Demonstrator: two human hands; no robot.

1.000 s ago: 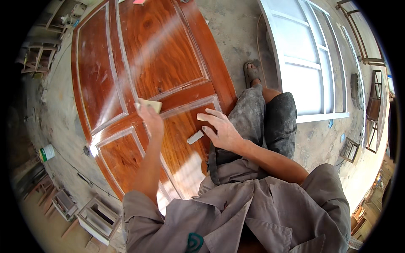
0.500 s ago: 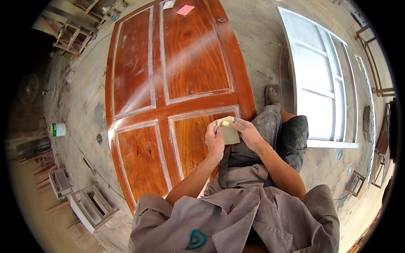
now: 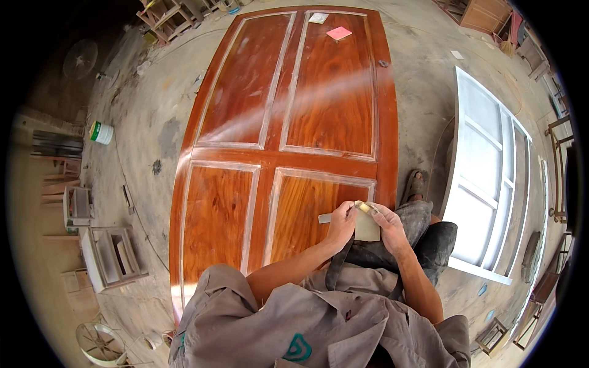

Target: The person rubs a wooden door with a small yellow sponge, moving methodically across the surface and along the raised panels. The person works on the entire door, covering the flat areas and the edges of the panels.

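Observation:
A beige sheet that looks like sandpaper (image 3: 367,229) hangs between my hands over the near right panel of a varnished wooden door (image 3: 265,184). My left hand (image 3: 341,227) pinches its upper left edge. With the fingers closed, my right hand (image 3: 390,228) grips the upper right side. At the top edge, between the fingertips, sits a small pale yellow piece (image 3: 364,208); I cannot tell whether it is rolled sheet or a separate block. A short grey-white strip (image 3: 324,218) shows just left of my left hand, and its far end is hidden.
A pink sheet (image 3: 338,33) and a white pad (image 3: 318,18) lie at the door's far end. To the right leans a white-painted frame (image 3: 481,159). On the floor at left are a white bucket (image 3: 102,133) and a small wooden frame (image 3: 115,257). My leg (image 3: 417,224) is beside the door.
The view has shifted, so the door and both hands appear farther right and lower. Both hands still hold the sheet. The grey-white strip now shows beside my left hand.

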